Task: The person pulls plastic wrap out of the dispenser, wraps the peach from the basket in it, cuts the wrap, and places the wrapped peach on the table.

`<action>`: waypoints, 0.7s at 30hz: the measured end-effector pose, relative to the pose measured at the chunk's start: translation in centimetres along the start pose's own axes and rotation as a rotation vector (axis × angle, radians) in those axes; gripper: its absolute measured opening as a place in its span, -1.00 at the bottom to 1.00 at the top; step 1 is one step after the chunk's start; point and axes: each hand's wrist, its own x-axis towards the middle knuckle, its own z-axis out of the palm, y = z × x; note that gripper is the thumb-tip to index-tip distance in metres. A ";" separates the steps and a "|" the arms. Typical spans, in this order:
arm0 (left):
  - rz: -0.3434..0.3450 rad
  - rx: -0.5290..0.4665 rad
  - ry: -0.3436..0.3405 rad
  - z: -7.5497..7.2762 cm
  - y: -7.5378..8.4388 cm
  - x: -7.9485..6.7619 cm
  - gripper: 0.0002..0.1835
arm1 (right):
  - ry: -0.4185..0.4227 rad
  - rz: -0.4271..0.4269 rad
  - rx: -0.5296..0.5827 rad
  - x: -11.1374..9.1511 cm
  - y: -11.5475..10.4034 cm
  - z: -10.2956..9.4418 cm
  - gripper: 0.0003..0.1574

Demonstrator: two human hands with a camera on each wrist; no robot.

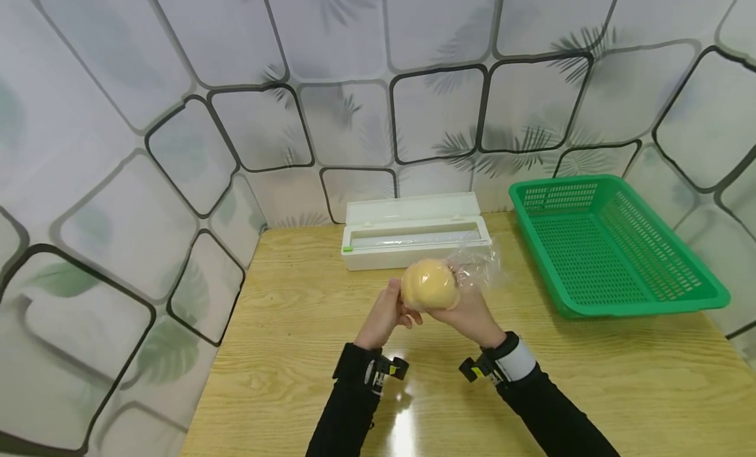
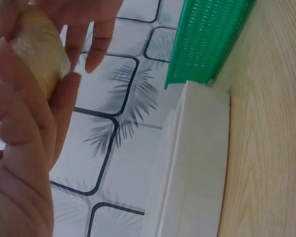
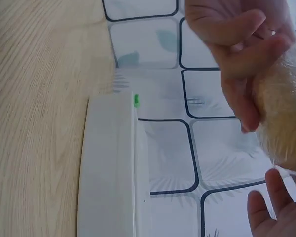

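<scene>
Both hands hold a round yellow food item [image 1: 429,284] wrapped in clear cling film, raised above the table in front of the film box. My left hand [image 1: 382,318] grips its left side, with the thumb up against it and the fingers bent underneath. On the other side my right hand [image 1: 471,316] holds it from the right and below. Loose cling film [image 1: 480,265] bunches out past the right hand. In the right wrist view the wrapped item [image 3: 285,118] shows film creases; some fingertips are hidden behind it.
A white cling film dispenser [image 1: 407,258] stands against the back wall, lid raised, a film roll inside and a green slider at its left. At the right sits a green plastic basket [image 1: 561,273] with slatted sides. The wooden table [image 1: 283,326] meets patterned wall covering behind.
</scene>
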 end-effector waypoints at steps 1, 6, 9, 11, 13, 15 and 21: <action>0.004 -0.009 0.004 0.1 0.0 0.0 -0.36 | -0.020 -0.021 -0.011 0.0 0.2 0.0 -0.10; 0.032 -0.051 0.047 0.4 -0.2 -0.2 -0.49 | -0.049 -0.034 -0.029 0.1 2.3 -0.1 -0.03; 0.059 -0.081 0.075 0.5 -0.4 -0.3 -0.56 | 0.001 0.027 -0.035 0.1 3.3 -0.2 0.08; 0.084 -0.103 0.081 0.5 -0.5 -0.3 -0.57 | 0.041 0.060 -0.036 0.1 3.5 -0.3 0.02; 0.113 -0.122 0.076 0.5 -0.8 -0.2 -0.55 | 0.043 0.092 0.056 0.1 3.6 -0.4 0.02; 0.134 -0.135 0.062 0.5 -1.3 -0.1 -0.53 | 0.023 0.121 0.154 0.0 3.7 -0.5 -0.04; 0.123 -0.218 0.086 0.4 -2.7 0.3 -0.46 | -0.009 0.119 0.227 -0.3 3.8 -0.8 -0.10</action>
